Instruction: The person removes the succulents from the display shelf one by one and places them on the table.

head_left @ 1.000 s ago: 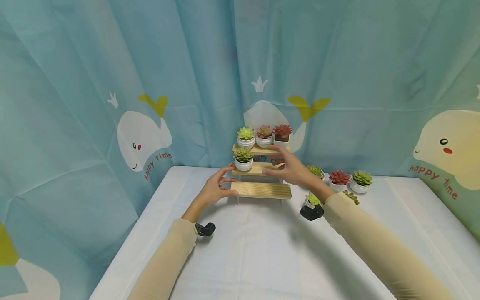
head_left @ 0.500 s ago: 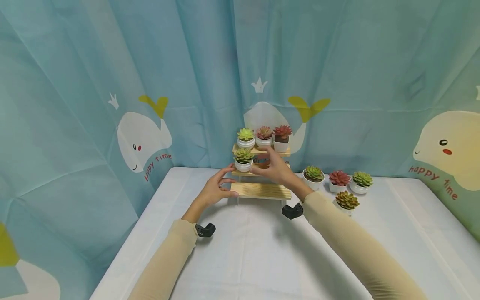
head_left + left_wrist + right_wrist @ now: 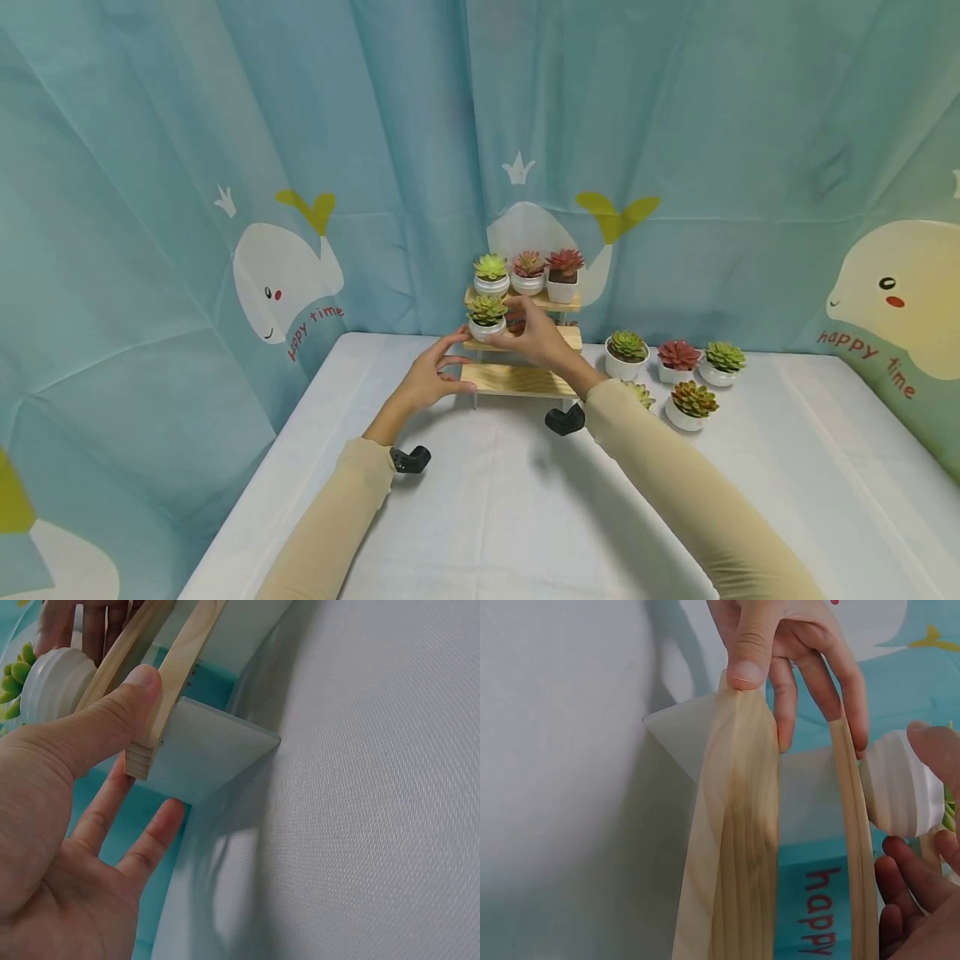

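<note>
On the blue curtain [image 3: 420,125] we read "happy time" in red lettering [image 3: 328,312]; the right-wrist view shows "happy" turned sideways behind the wooden stand [image 3: 525,381]. We find the potted succulent [image 3: 487,322] at the left end of the stand's middle tier, upright, its green rosette [image 3: 487,307] facing up. The stand's long axis runs left to right. We note pale, grained, straight-edged boards [image 3: 750,825], a flat whitish side panel [image 3: 217,746] and a round, ribbed white pot [image 3: 898,787]. The right hand [image 3: 542,340] pinches this pot; the left hand [image 3: 427,382] grips the stand's left end, thumb on the lowest board.
</note>
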Available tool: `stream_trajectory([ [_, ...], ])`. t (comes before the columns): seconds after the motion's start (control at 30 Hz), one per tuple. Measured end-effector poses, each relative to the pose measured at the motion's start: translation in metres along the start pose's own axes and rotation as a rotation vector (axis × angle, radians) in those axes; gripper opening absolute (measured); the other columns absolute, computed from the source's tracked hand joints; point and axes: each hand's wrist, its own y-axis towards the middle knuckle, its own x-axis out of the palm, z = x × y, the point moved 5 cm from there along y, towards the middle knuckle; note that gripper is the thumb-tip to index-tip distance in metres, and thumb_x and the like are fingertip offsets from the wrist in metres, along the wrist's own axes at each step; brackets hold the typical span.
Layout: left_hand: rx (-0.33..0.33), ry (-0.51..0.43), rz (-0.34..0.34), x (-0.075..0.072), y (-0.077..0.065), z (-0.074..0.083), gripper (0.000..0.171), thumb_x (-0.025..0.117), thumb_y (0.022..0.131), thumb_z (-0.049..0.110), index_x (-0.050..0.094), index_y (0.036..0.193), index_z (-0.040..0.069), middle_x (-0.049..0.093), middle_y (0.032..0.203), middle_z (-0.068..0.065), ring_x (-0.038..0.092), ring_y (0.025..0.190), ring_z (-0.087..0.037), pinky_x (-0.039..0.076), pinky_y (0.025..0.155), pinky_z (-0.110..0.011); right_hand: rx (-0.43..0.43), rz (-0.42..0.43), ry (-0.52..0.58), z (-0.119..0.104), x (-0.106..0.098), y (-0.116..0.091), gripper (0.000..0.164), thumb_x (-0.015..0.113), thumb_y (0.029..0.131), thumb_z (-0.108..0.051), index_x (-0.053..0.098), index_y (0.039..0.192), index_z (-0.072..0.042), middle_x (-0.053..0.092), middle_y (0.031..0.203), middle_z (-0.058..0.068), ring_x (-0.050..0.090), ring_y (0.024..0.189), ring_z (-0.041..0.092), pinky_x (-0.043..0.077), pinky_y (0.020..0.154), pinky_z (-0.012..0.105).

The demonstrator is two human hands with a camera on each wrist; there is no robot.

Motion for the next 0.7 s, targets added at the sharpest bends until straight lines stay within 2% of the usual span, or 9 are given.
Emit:
stream_trajectory([
  [0.43,0.012,0.004,-0.005,-0.0005,-0.0004,-0.0007,0.084,0.085,0.083,0.001,0.044,0.154,0.016,0.021,0.170,0.006,0.058,0.131,-0.030,0.058,0.088,-0.042,0.044,0.066,-0.049,-0.0012,0.0087,0.0023,0.069,0.083,0.090,-0.026,0.045,0.144,-0.004,0.064,0.128,0.018,0.064,0.116,0.032,0.053,0.096,0.047],
  [0.7,0.019,0.002,-0.005,-0.0001,-0.0003,0.0003,0.083,0.085,0.083,0.000,0.044,0.154,0.015,0.021,0.170,0.005,0.058,0.131,-0.031,0.058,0.088,-0.041,0.051,0.064,-0.051,0.0004,0.0091,0.0031,0.068,0.081,0.092,-0.026,0.045,0.144,-0.003,0.064,0.128,0.018,0.064,0.117,0.031,0.053,0.097,0.047],
])
